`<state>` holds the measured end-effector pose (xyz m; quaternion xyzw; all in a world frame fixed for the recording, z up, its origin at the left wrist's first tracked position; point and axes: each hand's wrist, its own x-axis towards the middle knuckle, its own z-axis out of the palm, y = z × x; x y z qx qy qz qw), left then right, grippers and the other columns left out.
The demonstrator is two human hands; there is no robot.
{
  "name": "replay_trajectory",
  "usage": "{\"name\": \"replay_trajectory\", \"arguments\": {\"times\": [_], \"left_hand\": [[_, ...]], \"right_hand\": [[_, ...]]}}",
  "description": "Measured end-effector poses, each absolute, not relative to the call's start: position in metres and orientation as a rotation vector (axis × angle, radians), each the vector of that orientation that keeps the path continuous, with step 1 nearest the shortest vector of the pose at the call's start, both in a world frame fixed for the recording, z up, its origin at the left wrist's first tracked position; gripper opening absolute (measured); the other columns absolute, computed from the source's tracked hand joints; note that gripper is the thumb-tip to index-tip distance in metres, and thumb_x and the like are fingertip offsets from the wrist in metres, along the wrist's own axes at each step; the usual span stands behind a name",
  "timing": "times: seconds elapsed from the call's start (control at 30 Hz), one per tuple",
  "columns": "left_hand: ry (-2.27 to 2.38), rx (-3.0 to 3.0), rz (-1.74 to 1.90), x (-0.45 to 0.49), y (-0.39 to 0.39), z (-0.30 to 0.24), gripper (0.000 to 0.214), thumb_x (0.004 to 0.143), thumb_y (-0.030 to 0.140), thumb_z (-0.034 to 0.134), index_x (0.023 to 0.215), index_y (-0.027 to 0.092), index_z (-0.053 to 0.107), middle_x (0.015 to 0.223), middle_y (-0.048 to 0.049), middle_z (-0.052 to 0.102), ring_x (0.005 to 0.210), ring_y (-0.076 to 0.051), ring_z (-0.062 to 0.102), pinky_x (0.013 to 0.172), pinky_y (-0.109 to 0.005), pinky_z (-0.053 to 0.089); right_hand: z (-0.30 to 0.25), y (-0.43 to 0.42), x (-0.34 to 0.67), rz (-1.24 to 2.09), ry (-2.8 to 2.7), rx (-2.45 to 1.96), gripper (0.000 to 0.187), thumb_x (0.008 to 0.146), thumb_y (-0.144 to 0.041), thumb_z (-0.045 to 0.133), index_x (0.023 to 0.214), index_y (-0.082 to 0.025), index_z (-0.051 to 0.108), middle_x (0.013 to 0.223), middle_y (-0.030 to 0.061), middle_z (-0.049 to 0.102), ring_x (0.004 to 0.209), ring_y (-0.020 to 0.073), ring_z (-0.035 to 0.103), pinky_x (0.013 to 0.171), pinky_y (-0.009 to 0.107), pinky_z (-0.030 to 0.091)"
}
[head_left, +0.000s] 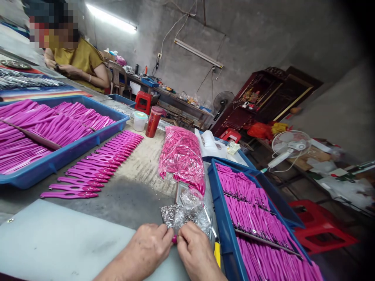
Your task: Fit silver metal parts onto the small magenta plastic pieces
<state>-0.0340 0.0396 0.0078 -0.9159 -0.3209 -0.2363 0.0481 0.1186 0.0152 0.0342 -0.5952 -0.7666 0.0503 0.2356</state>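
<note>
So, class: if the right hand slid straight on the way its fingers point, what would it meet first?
Probably the left hand: the right hand points left, both pinching a small pink piece.

One head-worn camera looks forward and steeply down over a workbench (125,199), tilted so the room leans. It sits close above the left hand (146,249) and right hand (196,253) at the near bottom edge. Blue trays (225,218) flank left and right; a far wall (249,43) and a seated person (79,62) fill the top.

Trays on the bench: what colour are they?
Blue, both trays, holding magenta pieces; clearest in the head view.
</note>
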Motion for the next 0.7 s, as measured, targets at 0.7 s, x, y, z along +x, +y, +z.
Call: {"name": "replay_trajectory", "arguments": {"times": [0.7], "left_hand": [[-0.937,-2.798,-0.978,-0.038,0.042,0.016,0.010,0.082,0.015,0.046,0.074,0.021,0.047,0.059,0.0036,0.053,0.046,-0.013,0.053,0.043,-0.025,0.037]], "right_hand": [[0.061,0.017,0.123,0.595,-2.080,-1.757,0.028,0.085,-0.023,0.040,0.057,-0.020,0.044,0.061,-0.0009,0.050,0.061,0.0148,0.051,0.057,0.023,0.037]]}}
